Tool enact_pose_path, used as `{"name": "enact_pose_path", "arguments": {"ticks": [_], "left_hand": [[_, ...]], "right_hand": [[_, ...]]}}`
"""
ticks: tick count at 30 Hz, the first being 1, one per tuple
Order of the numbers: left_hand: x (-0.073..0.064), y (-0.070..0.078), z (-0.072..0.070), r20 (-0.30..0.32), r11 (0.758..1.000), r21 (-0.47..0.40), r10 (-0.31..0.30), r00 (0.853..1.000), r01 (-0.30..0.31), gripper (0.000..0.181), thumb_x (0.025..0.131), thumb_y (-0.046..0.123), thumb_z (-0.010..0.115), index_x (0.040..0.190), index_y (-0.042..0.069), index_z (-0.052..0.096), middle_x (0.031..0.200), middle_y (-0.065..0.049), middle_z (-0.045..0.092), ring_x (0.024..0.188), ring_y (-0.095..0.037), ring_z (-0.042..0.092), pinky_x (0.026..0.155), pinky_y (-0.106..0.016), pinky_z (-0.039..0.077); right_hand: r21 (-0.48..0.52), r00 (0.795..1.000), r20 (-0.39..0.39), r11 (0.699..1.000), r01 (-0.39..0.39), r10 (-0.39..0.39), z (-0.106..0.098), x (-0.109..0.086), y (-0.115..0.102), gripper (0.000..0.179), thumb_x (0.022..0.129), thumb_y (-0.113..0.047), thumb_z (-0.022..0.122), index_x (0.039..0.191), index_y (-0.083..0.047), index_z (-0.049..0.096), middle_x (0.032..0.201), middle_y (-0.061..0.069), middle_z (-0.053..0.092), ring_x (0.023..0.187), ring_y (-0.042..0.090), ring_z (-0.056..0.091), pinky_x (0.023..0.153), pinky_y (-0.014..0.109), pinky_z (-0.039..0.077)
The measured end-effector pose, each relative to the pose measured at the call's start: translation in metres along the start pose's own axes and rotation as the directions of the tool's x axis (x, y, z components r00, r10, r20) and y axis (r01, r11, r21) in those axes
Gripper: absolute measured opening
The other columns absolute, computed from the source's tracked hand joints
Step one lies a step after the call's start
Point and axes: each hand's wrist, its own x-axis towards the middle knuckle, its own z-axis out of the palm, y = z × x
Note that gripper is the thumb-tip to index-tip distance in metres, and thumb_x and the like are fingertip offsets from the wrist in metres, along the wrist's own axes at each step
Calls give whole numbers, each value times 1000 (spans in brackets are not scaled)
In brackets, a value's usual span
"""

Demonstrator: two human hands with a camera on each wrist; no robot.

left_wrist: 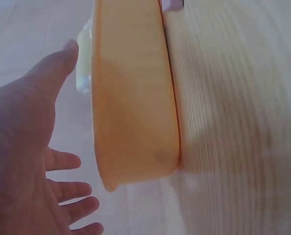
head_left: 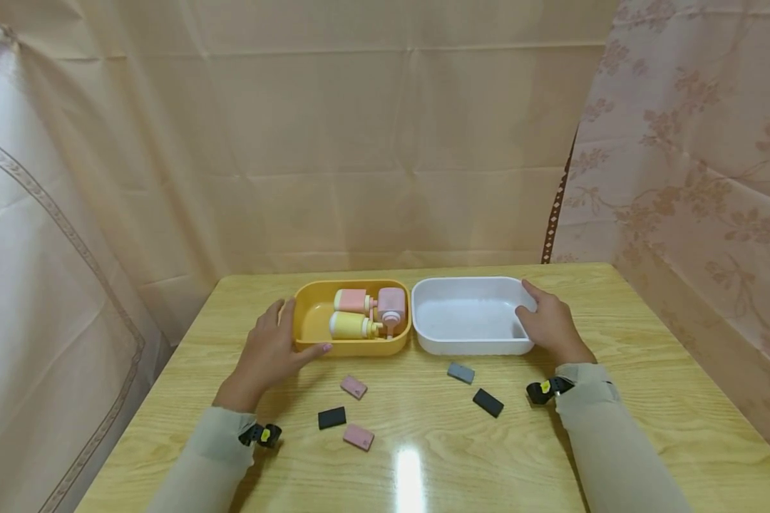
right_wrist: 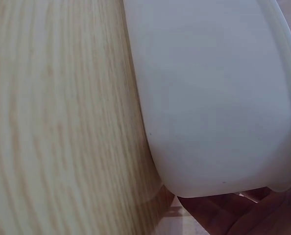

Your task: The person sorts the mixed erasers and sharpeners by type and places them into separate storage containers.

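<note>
A yellow-orange bin (head_left: 308, 348) stands on the table, holding a pink pump bottle (head_left: 351, 300), a yellow pump bottle (head_left: 348, 325) and a mauve pump bottle (head_left: 391, 301). My left hand (head_left: 274, 350) is at the bin's left end, fingers and thumb spread; the left wrist view shows them apart from the bin's wall (left_wrist: 135, 98). Beside it on the right stands a white bin (head_left: 475, 347) with nothing in it. My right hand (head_left: 550, 320) grips its right end, thumb over the rim and fingers outside against the wall (right_wrist: 214, 98).
In front of the bins lie several small flat blocks: a pink one (head_left: 353, 387), another pink one (head_left: 358, 437), a black one (head_left: 331, 417), a grey one (head_left: 460, 372) and a second black one (head_left: 488, 402). A beige curtain (head_left: 385, 157) hangs behind the wooden table (head_left: 423, 399).
</note>
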Motion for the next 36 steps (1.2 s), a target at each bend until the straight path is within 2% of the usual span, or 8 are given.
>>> {"name": "enact_pose_path", "arguments": {"ticks": [5,10,16,21,25,32,34,36], "left_hand": [[-10,12,-1,-27,997,62,48,998,-47,115,81,77,70,159,2,31,163,-28,29,146,-50,33,116,-70,31],[-21,25,1,-38,985,134,116,993,-110,110,81,78,69,154,1,40,158,-29,37,143,-49,39,114,-67,36],[-31,39,3,-68,970,181,174,982,-159,98,80,72,75,144,1,52,153,-25,46,138,-45,46,109,-65,43],[-37,50,2,-100,956,216,226,969,-201,88,80,70,78,132,2,59,132,-17,60,121,-35,57,98,-54,51],[-42,55,3,-90,944,242,253,963,-225,78,80,68,79,123,3,66,115,-10,64,102,-27,60,88,-45,53],[-46,61,13,-35,924,266,293,956,-274,62,85,66,75,104,8,77,95,-4,67,82,-23,62,75,-41,55],[-46,62,17,-34,921,271,301,953,-281,59,85,66,75,101,8,78,92,-3,67,77,-21,60,71,-40,54],[-45,62,21,-39,917,276,311,950,-289,55,84,65,76,92,11,76,87,-1,64,70,-18,55,63,-37,50]], "right_hand": [[0,1000,2,1000,4,-4,0,0,0,69,104,-23,49,166,-14,20,166,26,26,150,49,33,114,64,39],[1,1000,5,1000,-4,4,1,-1,0,70,104,-23,49,166,-15,19,167,25,25,148,49,36,111,62,43],[-3,1000,11,1000,-7,7,1,-1,-1,71,104,-23,49,166,-15,17,168,24,24,151,50,29,115,65,36],[-5,1000,8,1000,-9,9,1,-1,-1,71,104,-24,50,166,-16,17,168,24,24,151,51,29,114,65,37],[-8,1000,1,1000,1,-1,2,-1,-1,70,104,-24,49,166,-16,18,167,25,25,151,51,30,114,65,38],[-14,1000,-1,1000,-1,1,1,-1,-1,70,104,-24,49,166,-15,19,167,25,26,150,51,30,114,66,37],[-10,1000,1,1000,-3,3,1,-1,-1,70,104,-24,49,166,-15,19,167,25,26,150,51,30,114,66,37],[-2,1000,4,1000,-5,5,1,-1,-1,70,104,-24,49,166,-14,19,167,25,25,151,51,30,114,66,36]]}}
